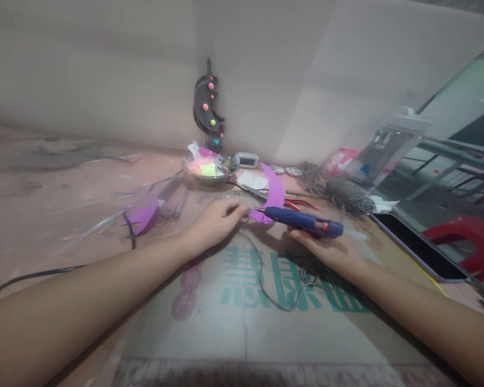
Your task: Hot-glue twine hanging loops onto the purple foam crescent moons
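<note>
My left hand [221, 220] is closed in a pinch at the lower tip of a curved purple crescent strip [275, 188]. Grey yarn [262, 269] trails from beneath those fingers and loops over the printed board toward the right; whether the pinch also grips it is hard to see. Wrapped around a dark blue glue gun [306, 220], my right hand [314, 242] keeps it level, its metal nozzle pointing left close to my left fingertips and the crescent's tip.
A printed cardboard sheet [210, 333] lies under my hands. Behind stand a bowl of colourful bits [212, 174] and a decorated grey crescent [204, 105]. Red-handled pliers [302, 205], a grey yarn ball [349, 196], a phone [419, 244] and another purple piece [145, 215] lie around.
</note>
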`<state>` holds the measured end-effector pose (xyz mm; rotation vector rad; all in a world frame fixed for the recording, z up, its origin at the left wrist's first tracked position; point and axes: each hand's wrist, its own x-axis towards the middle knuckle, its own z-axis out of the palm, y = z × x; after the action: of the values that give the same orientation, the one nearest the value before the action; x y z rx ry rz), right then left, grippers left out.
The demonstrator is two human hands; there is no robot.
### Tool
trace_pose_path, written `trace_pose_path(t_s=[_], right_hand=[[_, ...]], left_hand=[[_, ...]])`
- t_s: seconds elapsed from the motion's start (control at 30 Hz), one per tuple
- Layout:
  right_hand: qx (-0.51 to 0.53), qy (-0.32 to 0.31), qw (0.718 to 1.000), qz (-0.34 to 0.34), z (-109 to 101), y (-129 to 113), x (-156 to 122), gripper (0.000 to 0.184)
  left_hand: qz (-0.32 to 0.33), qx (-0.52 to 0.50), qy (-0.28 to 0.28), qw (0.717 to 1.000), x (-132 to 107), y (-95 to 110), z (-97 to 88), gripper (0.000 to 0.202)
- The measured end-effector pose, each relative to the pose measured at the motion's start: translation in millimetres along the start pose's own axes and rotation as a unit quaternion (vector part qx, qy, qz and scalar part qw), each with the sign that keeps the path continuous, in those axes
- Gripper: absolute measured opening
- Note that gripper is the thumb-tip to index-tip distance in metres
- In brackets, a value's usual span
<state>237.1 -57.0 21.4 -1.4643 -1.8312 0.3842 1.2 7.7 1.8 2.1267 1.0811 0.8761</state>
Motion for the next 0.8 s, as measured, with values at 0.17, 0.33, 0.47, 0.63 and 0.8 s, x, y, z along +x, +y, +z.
trace_pose_path(t_s=[0.17, 0.33, 0.47, 0.63, 0.8], right_hand=[[-0.052, -0.038, 0.998, -0.010, -1.1, 2.4, -1.4, 0.020], [-0.037, -0.058, 0.998, -0.001, 1.4, 13.3, -2.0, 0.020], [-0.046, -0.004, 0.999, -0.006, 5.0, 12.7, -0.8, 0.029], [-0.042, -0.005, 0.999, -0.028, 6.4, 5.9, 0.7, 0.029], [-0.036, 0.017, 0.999, -0.025, 8.6, 7.3, 1.0, 0.031]], left_hand=[[-0.003, 0.008, 0.003, 1.000, -0.7, 0.2, -0.2, 0.034], [-0.002, -0.001, 0.001, 1.000, -0.6, 0.1, -0.2, 0.033], [-0.007, -0.008, -0.002, 1.000, -0.6, 0.5, -0.6, 0.033], [-0.004, -0.010, 0.000, 1.000, -1.0, 0.3, -0.6, 0.033], [0.001, -0.009, 0.004, 1.000, -1.4, 0.0, -0.5, 0.034]])
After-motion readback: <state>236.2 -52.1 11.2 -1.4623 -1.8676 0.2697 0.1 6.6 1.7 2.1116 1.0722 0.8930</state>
